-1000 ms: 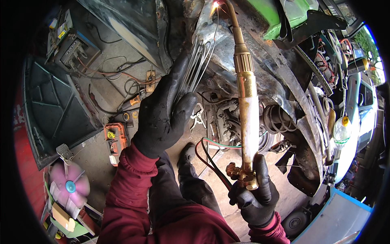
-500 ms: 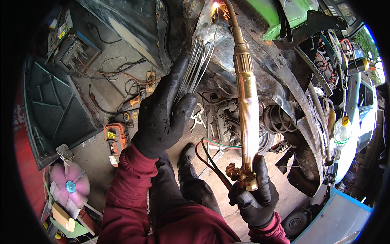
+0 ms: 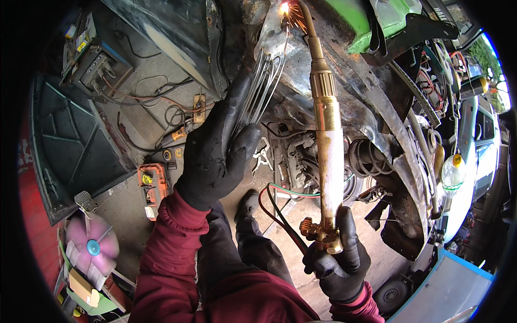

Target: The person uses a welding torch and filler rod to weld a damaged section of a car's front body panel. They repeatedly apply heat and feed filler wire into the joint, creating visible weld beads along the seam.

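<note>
My left hand (image 3: 218, 153), in a black glove, grips a bundle of thin metal filler rods (image 3: 261, 89) that point up toward the car's dark body panel (image 3: 301, 70). My right hand (image 3: 336, 258), also gloved, holds a long brass gas torch (image 3: 326, 140) by its lower end near the valves. The torch tip burns with a bright flame and sparks (image 3: 285, 9) against the metal at the top of the view, close to the rod ends. Red and green hoses (image 3: 280, 207) loop from the torch base.
A coil spring and suspension parts (image 3: 369, 159) sit in the wheel arch right of the torch. On the concrete floor lie an orange tool (image 3: 149, 183), cables, a car battery (image 3: 89, 59), a dark panel (image 3: 70, 140) and a pink fan (image 3: 91, 247). A white car (image 3: 474, 156) stands at right.
The flame and sparks at the torch tip flicker slightly. Both hands, the rods and the torch stay almost still.
</note>
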A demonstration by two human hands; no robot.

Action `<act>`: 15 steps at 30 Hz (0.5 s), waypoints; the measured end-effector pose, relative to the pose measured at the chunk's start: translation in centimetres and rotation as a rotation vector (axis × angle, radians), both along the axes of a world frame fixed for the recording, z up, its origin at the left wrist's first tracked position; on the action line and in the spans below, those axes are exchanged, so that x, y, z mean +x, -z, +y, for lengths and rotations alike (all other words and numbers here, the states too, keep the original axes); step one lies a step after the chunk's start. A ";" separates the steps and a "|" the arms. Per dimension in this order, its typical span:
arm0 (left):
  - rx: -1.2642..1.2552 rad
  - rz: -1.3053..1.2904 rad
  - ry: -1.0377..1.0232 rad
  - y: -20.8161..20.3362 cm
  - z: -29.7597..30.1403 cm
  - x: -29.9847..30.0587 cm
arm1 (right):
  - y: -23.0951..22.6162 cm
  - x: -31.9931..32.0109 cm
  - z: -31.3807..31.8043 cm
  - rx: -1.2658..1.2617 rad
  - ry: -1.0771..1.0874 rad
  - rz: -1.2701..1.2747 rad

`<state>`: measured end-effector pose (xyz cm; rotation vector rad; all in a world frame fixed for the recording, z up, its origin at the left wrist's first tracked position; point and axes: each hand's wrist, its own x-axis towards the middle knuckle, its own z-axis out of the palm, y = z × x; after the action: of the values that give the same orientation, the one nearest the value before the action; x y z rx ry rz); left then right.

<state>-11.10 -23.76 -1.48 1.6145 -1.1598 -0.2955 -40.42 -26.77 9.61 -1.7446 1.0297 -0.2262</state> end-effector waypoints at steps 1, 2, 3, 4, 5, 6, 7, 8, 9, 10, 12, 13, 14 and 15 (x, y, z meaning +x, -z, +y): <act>-0.006 -0.013 0.002 0.0 0.0 0.0 | 0.0 -0.1 -0.1 -0.031 -0.049 0.019; -0.010 -0.019 0.000 0.0 0.0 0.0 | 0.0 -0.2 -0.1 -0.024 -0.046 0.014; -0.008 -0.023 -0.001 0.0 0.0 0.1 | 0.0 -0.3 -0.1 0.000 -0.028 -0.022; -0.006 -0.028 -0.002 0.0 0.0 0.1 | 0.1 -0.3 -0.2 0.008 -0.011 -0.009; -0.045 -0.057 -0.015 0.1 -0.2 0.2 | 0.1 -0.3 -0.1 0.034 0.021 -0.027; -0.084 -0.086 -0.028 0.3 -0.5 0.3 | 0.1 -0.3 -0.1 0.067 0.056 -0.054; -0.124 -0.115 -0.041 0.4 -0.6 0.4 | 0.1 -0.3 -0.1 0.047 0.041 -0.039; -0.111 -0.082 -0.033 0.4 -0.6 0.4 | 0.1 -0.2 0.0 0.034 0.030 -0.034; -0.099 -0.049 -0.025 0.5 -0.6 0.4 | 0.0 -0.2 0.0 0.047 0.040 -0.041; -0.079 -0.031 -0.023 0.5 -0.6 0.4 | 0.0 -0.1 0.0 0.020 0.012 -0.024; -0.090 -0.068 -0.028 0.5 -0.6 0.5 | -0.1 -0.1 0.0 0.036 0.006 -0.040; -0.092 -0.093 -0.033 0.5 -0.6 0.6 | -0.1 -0.1 0.0 0.035 0.013 -0.024; -0.089 -0.089 -0.031 0.5 -0.6 0.6 | -0.1 -0.1 0.0 0.054 0.028 -0.034; -0.086 -0.085 -0.029 0.4 -0.5 0.5 | -0.1 -0.1 0.0 0.090 0.060 -0.058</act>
<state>-10.56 -24.29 -1.93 1.5793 -1.1966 -0.1575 -40.49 -26.80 9.75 -1.6192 1.0354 -0.2629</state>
